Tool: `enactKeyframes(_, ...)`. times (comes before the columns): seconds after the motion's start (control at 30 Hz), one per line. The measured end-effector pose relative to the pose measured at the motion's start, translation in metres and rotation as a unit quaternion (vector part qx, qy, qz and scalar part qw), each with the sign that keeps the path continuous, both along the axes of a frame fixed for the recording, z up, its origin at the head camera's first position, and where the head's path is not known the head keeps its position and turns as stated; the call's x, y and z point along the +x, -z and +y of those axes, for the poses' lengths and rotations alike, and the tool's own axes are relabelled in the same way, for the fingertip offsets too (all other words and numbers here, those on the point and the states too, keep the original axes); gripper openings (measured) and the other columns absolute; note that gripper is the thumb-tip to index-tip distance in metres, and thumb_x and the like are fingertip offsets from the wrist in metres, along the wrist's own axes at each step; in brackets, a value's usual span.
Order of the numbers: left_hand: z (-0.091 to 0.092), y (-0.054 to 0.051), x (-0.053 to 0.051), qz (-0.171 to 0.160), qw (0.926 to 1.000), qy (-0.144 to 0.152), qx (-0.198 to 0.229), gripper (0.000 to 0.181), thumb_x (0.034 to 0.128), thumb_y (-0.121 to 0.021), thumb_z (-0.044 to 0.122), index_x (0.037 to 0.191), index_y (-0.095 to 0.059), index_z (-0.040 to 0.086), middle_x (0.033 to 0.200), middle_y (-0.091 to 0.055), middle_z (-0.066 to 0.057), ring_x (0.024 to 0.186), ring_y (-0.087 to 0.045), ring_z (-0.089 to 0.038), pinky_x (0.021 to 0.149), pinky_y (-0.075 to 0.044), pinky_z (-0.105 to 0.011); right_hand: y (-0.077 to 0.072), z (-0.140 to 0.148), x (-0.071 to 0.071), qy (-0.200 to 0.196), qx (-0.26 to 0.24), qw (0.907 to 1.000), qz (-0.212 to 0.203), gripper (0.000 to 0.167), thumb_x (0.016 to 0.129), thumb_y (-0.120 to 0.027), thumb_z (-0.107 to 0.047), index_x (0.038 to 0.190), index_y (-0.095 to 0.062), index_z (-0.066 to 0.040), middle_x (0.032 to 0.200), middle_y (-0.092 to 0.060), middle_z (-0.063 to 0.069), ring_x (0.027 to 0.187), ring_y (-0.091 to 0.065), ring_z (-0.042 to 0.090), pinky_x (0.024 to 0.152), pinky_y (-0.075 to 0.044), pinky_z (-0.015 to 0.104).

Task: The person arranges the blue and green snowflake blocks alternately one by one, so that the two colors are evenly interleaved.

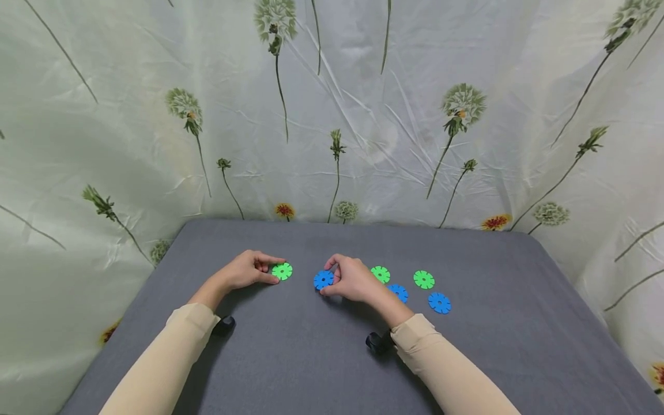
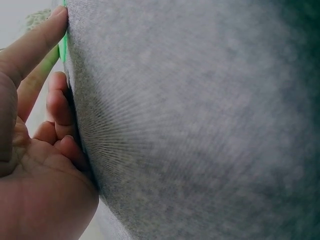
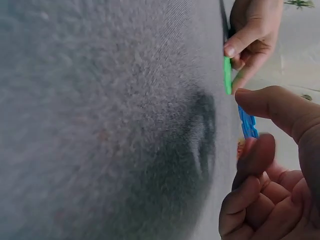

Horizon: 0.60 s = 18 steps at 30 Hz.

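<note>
My left hand (image 1: pixel 245 271) pinches a green notched disc (image 1: pixel 282 271) between thumb and forefinger, low at the grey table. To its right, my right hand (image 1: pixel 358 279) holds a blue notched disc (image 1: pixel 323 280) by its edges with thumb and fingers. The two discs stand apart, with a gap between them. In the right wrist view the blue disc (image 3: pixel 247 122) shows edge-on beside the thumb, and the left hand (image 3: pixel 256 37) is beyond it with the green disc (image 3: pixel 227 75). Only a sliver of green disc (image 2: pixel 63 47) shows in the left wrist view, by the fingertips.
Right of my right hand lie a green disc (image 1: pixel 380 274) and a blue disc (image 1: pixel 398 293) partly behind the hand, then another green disc (image 1: pixel 424 279) and blue disc (image 1: pixel 440 302). A flower-patterned cloth (image 1: pixel 311 173) hangs behind the grey table (image 1: pixel 290 357).
</note>
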<state>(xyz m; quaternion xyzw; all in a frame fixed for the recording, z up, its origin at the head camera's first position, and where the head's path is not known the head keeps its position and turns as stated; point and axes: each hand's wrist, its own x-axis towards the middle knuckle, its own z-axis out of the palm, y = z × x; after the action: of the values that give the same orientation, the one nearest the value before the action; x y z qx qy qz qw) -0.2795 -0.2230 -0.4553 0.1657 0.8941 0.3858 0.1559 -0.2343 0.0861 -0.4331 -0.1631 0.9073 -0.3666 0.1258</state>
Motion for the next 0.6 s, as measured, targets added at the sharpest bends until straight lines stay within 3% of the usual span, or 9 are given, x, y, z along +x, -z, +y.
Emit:
enactKeyframes(0.2,-0.001,0.004,-0.001,0.004,1.0000,-0.002,-0.002,0.052,0.0894,-0.089,0.021,0.139,-0.075,0.014,0.080,-0.052,0.002,0.073,-0.040,-0.015,0.065,-0.033,-0.026,0.006,-0.012,-0.015,0.006,0.026,0.9996,-0.004,0.044,0.088,-0.090,-0.026,0.122,-0.066,-0.011,0.074,-0.062,-0.002,0.059,-0.056,0.013,0.061,-0.046,0.027)
enactKeyframes(0.6,0.000,0.003,-0.003,0.008,1.0000,-0.002,-0.003,0.052,0.0886,-0.090,0.021,0.138,-0.076,0.014,0.078,-0.054,0.004,0.071,-0.043,-0.012,0.064,-0.036,-0.025,0.008,-0.031,-0.029,0.020,0.005,0.9996,-0.018,0.041,0.090,-0.088,-0.025,0.122,-0.066,-0.012,0.073,-0.063,0.000,0.060,-0.056,0.014,0.061,-0.045,0.028)
